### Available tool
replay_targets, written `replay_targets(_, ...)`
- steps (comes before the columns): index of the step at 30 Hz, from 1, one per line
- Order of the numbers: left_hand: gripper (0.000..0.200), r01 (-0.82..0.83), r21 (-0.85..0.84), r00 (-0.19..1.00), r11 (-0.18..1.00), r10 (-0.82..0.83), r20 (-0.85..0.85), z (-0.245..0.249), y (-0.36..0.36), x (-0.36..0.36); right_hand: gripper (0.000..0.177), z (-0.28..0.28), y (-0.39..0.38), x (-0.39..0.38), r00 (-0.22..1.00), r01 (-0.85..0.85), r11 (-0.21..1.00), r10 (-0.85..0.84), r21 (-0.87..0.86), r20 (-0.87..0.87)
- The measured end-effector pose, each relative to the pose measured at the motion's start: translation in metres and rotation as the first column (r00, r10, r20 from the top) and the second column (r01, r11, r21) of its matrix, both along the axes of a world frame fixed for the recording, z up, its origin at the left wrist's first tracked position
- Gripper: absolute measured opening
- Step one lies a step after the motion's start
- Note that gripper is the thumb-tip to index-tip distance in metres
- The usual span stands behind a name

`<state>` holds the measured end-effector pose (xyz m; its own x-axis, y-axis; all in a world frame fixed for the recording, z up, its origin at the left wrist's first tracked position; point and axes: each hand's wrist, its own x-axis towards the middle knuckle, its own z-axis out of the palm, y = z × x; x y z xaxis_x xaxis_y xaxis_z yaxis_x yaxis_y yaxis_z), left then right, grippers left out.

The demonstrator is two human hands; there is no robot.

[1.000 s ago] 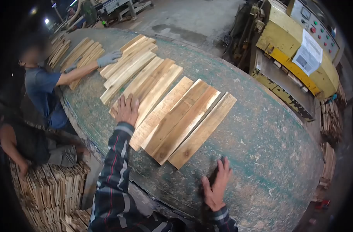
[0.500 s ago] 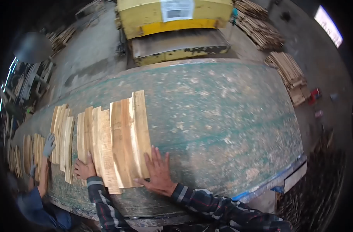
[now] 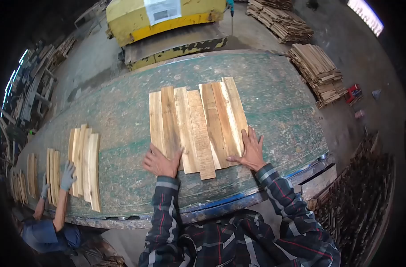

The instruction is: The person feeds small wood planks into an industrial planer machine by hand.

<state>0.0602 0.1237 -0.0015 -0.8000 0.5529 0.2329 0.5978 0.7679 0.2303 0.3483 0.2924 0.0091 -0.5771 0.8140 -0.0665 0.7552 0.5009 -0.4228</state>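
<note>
Several wooden boards point(image 3: 197, 129) lie side by side on the speckled green tabletop point(image 3: 278, 133), their ends uneven. My left hand point(image 3: 162, 161) rests at the lower left of this group, its fingers spread over the ends of the leftmost boards. At the lower right edge is my right hand point(image 3: 251, 150), with fingers apart and the thumb over the board ends. Both hands press on or against the wood without wrapping round it.
At the left, a co-worker's gloved hands point(image 3: 68, 176) touch another group of boards point(image 3: 84, 164). Beyond the table stands a yellow machine point(image 3: 163, 26). Wood stacks point(image 3: 317, 71) sit on the floor at the right, near a red object point(image 3: 353, 94).
The group of boards has moved right along the table, away from the co-worker's boards, with both my hands at its sides. The camera view has shifted too.
</note>
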Motion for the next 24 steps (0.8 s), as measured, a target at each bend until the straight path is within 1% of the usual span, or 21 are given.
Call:
replay_targets(2, 0.129, 0.098, -0.085, 0.993, 0.992, -0.103, -0.057, 0.005, -0.015, 0.027, 0.14, 0.001, 0.01, 0.021, 0.998, -0.055, 0.998, 0.055, 0.035, 0.019)
replay_targets(3, 0.131, 0.201, -0.1, 0.978, 0.975, -0.205, -0.031, 0.007, -0.023, 0.042, 0.14, -0.001, 0.011, 0.028, 0.996, -0.084, 0.995, 0.083, 0.047, 0.027)
replay_targets(5, 0.135, 0.397, -0.135, 0.918, 0.908, -0.396, 0.035, 0.011, -0.038, 0.069, 0.137, 0.0, 0.002, 0.036, 0.992, -0.125, 0.99, 0.127, 0.068, -0.027)
replay_targets(8, 0.132, 0.459, -0.214, 0.888, 0.862, -0.438, 0.14, 0.014, -0.036, 0.084, 0.132, 0.009, -0.011, 0.041, 0.981, -0.16, 0.98, 0.172, 0.12, -0.095)
replay_targets(10, 0.128, 0.443, -0.198, 0.895, 0.874, -0.443, 0.048, -0.001, -0.032, 0.082, 0.126, 0.011, -0.014, 0.038, 0.973, -0.171, 0.972, 0.192, 0.159, -0.129)
replay_targets(11, 0.127, 0.436, -0.189, 0.896, 0.88, -0.444, 0.002, -0.006, -0.03, 0.08, 0.125, 0.008, -0.013, 0.036, 0.97, -0.19, 0.966, 0.212, 0.174, -0.119)
replay_targets(13, 0.124, 0.432, -0.191, 0.894, 0.882, -0.446, -0.038, -0.01, -0.024, 0.078, 0.122, 0.0, -0.008, 0.03, 0.964, -0.226, 0.953, 0.249, 0.204, -0.096)
replay_targets(14, 0.123, 0.43, -0.193, 0.892, 0.882, -0.448, -0.06, -0.012, -0.021, 0.074, 0.111, -0.003, -0.005, 0.026, 0.965, -0.226, 0.953, 0.248, 0.201, -0.09)
replay_targets(17, 0.119, 0.441, -0.207, 0.892, 0.874, -0.453, -0.013, -0.009, -0.014, 0.068, 0.099, -0.012, 0.004, 0.02, 0.938, -0.291, 0.93, 0.324, 0.226, -0.125)
replay_targets(18, 0.116, 0.452, -0.199, 0.885, 0.87, -0.465, -0.021, -0.007, -0.011, 0.065, 0.091, -0.014, 0.009, 0.017, 0.933, -0.289, 0.93, 0.327, 0.226, -0.15)
replay_targets(21, 0.115, 0.448, -0.22, 0.89, 0.867, -0.457, 0.011, -0.009, 0.009, 0.051, 0.092, -0.01, 0.034, 0.001, 0.935, -0.318, 0.927, 0.342, 0.199, -0.099)
replay_targets(24, 0.115, 0.429, -0.229, 0.899, 0.874, -0.437, 0.014, -0.003, 0.057, 0.022, 0.09, -0.001, 0.09, -0.036, 0.923, -0.359, 0.92, 0.375, 0.155, -0.089)
